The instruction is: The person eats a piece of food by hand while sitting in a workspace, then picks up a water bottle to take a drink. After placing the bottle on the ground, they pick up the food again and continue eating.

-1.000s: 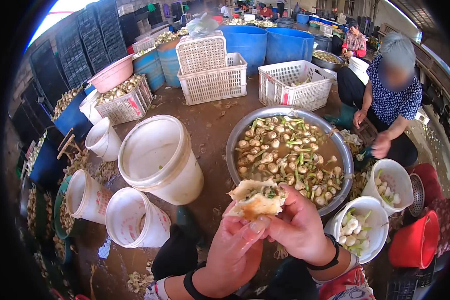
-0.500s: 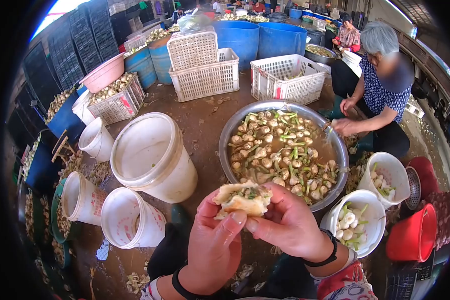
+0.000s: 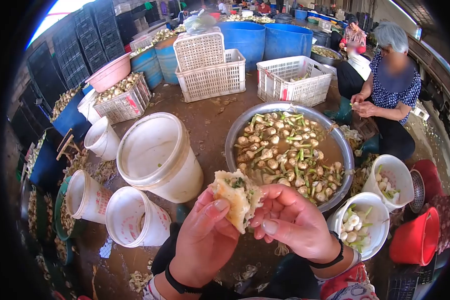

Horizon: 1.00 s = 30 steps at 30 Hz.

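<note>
A piece of filled flatbread (image 3: 236, 199), browned outside with green bits in its filling, is tilted up in front of the metal basin. My left hand (image 3: 208, 235) grips it at the left and lower edge, thumb on the browned side. At its right edge is my right hand (image 3: 295, 222), with thumb and fingers bent together; whether they pinch the bread cannot be made out. Behind the bread, the wide metal basin (image 3: 233, 131) holds murky water and garlic bulbs (image 3: 272, 163) with green stems.
White buckets (image 3: 157, 170) stand at the left, and two more (image 3: 382, 227) with peeled garlic at the right, near a red bucket (image 3: 410, 240). Crates (image 3: 212, 82) and blue barrels (image 3: 242, 40) lie ahead. A co-worker (image 3: 392, 95) sits beyond the basin's right side.
The bread has turned from level to tilted upright, and my right hand has shifted to its right edge. The co-worker's hands have moved back from the basin. The whole view has shifted slightly.
</note>
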Available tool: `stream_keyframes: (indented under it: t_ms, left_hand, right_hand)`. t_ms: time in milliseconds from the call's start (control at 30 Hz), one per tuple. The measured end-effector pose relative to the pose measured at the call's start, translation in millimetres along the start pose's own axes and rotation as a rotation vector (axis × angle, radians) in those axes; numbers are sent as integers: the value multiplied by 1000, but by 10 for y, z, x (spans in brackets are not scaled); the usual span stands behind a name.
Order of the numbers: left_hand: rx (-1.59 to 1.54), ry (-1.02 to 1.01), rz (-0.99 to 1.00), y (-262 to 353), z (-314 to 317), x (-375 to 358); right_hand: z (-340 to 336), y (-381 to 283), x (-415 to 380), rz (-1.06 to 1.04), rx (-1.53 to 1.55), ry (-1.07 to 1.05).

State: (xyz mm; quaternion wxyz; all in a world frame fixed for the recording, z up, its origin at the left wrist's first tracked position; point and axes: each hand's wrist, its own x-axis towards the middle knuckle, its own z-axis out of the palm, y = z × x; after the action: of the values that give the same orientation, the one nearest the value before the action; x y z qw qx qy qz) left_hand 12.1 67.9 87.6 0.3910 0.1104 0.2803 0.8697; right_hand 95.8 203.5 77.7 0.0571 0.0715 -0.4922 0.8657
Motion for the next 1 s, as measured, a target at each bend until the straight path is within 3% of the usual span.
stream_keyframes:
  t_ms: [200, 400, 533, 600, 633, 667, 733, 800, 867, 933, 1000]
  left_hand:
    - [-36, -86, -81, 65, -49, -12]
    - [-21, -62, -162, 166, 38, -74]
    - [17, -115, -370, 229, 76, -181]
    - [-74, -208, -546, 296, 130, -233]
    - [26, -204, -540, 279, 61, -306]
    - [54, -334, -626, 283, 15, -315]
    - [-18, -631, -568, 240, 175, -245]
    - [-295, -499, -790, 239, 186, -380]
    - [-402, -575, -1014, 257, 179, -389]
    - [-465, -608, -1024, 217, 140, -414]
    - [-278, -770, -935, 209, 128, -395]
  right_hand:
    - [12, -102, -53, 57, -73, 45]
    - [-84, -17, -87, -30, -169, 132]
    - [-96, 69, -160, 63, -183, 205]
    - [-137, 180, -230, 196, -159, 304]
    - [-140, 214, -268, 253, -131, 327]
    - [-146, 254, -311, 308, -104, 352]
    - [-275, 539, -422, 352, -204, 327]
    - [-237, 694, -469, 497, -233, 327]
    - [-230, 824, -479, 568, -285, 284]
    - [-234, 849, -487, 532, -265, 253]
    - [-224, 841, -454, 545, -314, 260]
